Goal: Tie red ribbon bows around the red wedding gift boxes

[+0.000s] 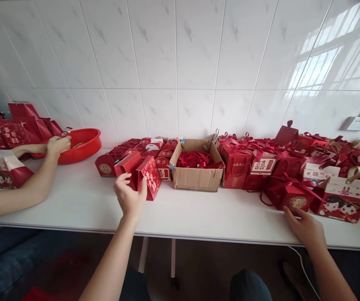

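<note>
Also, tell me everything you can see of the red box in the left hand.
The red box looks like thin card, with a pale print on its right-hand panel. Its top is open: two panels stand apart, leaving a gap. The left hand grips it, fingers on the left panel, thumb at the right one. It is above the white table, left of the cardboard carton and in front of other red boxes. Whether its base touches the table is unclear.

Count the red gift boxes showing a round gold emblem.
2 visible: one domed gift box, left of the held box in the left hand; one beribboned gift box by the right hand. Others may be hidden.
</note>
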{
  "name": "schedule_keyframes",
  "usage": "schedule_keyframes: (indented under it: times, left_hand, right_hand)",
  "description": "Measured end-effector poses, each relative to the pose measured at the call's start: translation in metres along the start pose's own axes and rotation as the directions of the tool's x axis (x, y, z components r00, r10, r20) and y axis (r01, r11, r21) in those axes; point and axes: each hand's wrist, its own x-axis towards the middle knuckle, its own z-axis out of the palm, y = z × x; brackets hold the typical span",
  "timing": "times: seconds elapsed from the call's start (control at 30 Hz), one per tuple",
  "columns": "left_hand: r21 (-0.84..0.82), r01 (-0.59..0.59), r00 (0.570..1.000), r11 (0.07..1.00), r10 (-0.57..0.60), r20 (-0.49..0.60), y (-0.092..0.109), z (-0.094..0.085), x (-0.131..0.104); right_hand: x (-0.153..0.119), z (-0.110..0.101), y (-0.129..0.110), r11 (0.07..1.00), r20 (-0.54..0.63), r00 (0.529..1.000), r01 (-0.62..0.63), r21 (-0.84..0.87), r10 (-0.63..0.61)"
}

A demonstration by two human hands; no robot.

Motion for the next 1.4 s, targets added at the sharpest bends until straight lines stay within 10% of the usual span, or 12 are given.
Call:
schedule_keyframes:
  times: [0.27,0.4,0.53,0.67,0.8,1.17,1.4]
  left_hand:
    - [0.011,0.123,0.967,0.992,-0.122,0.222,0.012,0.014,0.017]
    - [0.116,-0.136,0.99,0.984,0.13,0.058,0.028,0.011,0.001]
    - [-0.09,-0.563,0.781,0.822,0.564,0.267,0.07,0.025,-0.024]
    - [-0.075,-0.629,0.692,0.774,0.601,0.4,0.103,0.061,-0.039]
    - [-0.026,-0.61,0.705,0.792,0.558,0.438,0.109,0.076,-0.048]
    - [-0.032,-0.625,0.727,0.78,0.596,0.341,0.09,0.043,-0.098]
    - [-0.108,-0.607,0.737,0.788,0.608,0.295,0.089,0.043,-0.099]
  right_hand:
    - [-0.003,-0.001,-0.002,1.0,-0.006,1.0,0.029,0.007,-0.029]
    - [-0.004,-0.001,-0.004,0.999,-0.007,0.999,0.043,0.017,-0.043]
    - [-0.004,-0.001,-0.006,0.999,-0.005,0.999,0.049,0.014,-0.049]
    - [-0.005,-0.003,-0.008,1.0,0.008,1.0,0.015,0.009,-0.015]
    - [-0.006,-0.003,-0.008,0.999,0.016,0.999,0.037,0.002,-0.037]
    - [-0.005,-0.002,-0.004,0.999,0.022,0.999,0.043,0.007,-0.043]
    - [-0.033,-0.012,-0.049,0.938,-0.445,0.88,0.282,0.203,-0.168]
